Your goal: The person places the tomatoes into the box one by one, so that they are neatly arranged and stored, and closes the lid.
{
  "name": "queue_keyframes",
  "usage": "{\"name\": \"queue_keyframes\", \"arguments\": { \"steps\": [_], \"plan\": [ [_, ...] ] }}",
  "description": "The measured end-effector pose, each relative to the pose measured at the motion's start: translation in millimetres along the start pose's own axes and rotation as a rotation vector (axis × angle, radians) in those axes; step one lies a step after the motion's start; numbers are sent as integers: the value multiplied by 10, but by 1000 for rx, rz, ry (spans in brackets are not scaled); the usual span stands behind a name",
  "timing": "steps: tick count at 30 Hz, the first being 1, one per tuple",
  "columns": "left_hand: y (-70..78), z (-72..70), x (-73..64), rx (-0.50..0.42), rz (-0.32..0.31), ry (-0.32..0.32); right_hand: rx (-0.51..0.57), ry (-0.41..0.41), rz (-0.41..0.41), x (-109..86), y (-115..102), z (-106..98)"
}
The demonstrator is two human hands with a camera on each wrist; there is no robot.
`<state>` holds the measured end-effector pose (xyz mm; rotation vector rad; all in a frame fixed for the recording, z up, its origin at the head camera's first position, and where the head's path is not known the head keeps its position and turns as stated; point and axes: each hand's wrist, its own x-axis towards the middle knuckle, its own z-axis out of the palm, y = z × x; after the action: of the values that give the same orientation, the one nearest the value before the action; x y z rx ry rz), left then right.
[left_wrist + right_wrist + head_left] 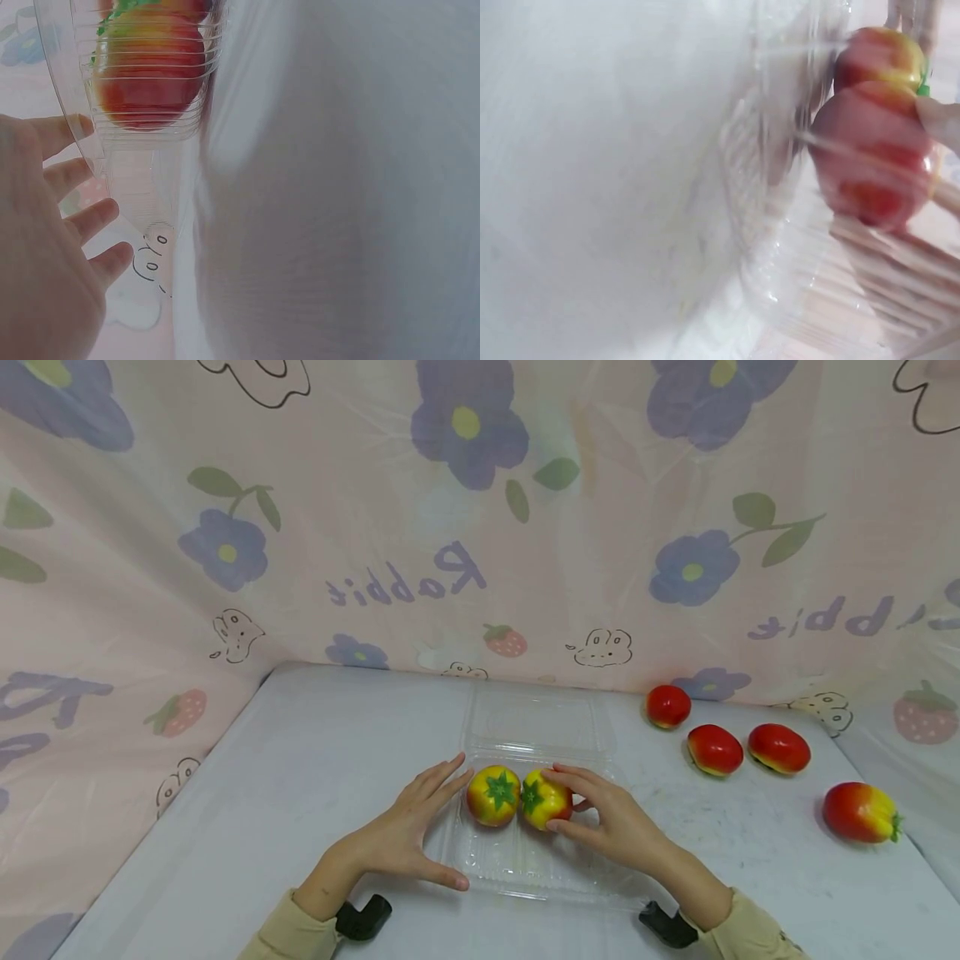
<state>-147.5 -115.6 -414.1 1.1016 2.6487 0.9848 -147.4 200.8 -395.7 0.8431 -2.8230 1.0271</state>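
Note:
A clear plastic clamshell box (517,864) lies with its lid (536,722) folded back. Two red-and-yellow tomatoes with green star-shaped tops sit side by side in its base: a left tomato (492,796) and a right tomato (551,806). My right hand (618,827) holds the right tomato between thumb and fingers; the right wrist view shows this through the box wall. At the box's left side my left hand (401,835) is spread, its fingers extended. In the left wrist view its fingertips (81,126) are at the clear rim, beside the left tomato (150,75).
Several more tomatoes lie at the right of the white table (315,760): a back tomato (667,706), two close together (715,750), and one with its green top facing right (858,812). A printed cloth (360,510) hangs behind and around the table.

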Motion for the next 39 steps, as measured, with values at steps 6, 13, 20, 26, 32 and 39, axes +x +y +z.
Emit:
{"name": "queue_keyframes", "arguments": {
  "steps": [6,13,20,26,32,39],
  "plan": [
    [4,-2,6,4,-2,-4,-49,14,-9,-9,-16,-7],
    [9,-1,0,4,2,-1,-128,52,3,-44,-18,-37],
    [17,-6,-7,-3,-5,-3,-108,55,-19,-69,-7,-52],
    [20,-16,-2,6,-9,-5,-66,46,-25,-80,13,-38],
    [23,-20,1,7,-10,-3,-68,7,-29,-70,19,-28],
    [20,-11,-1,4,-9,-4,-91,-16,7,-68,-5,-35]
  ]
}}
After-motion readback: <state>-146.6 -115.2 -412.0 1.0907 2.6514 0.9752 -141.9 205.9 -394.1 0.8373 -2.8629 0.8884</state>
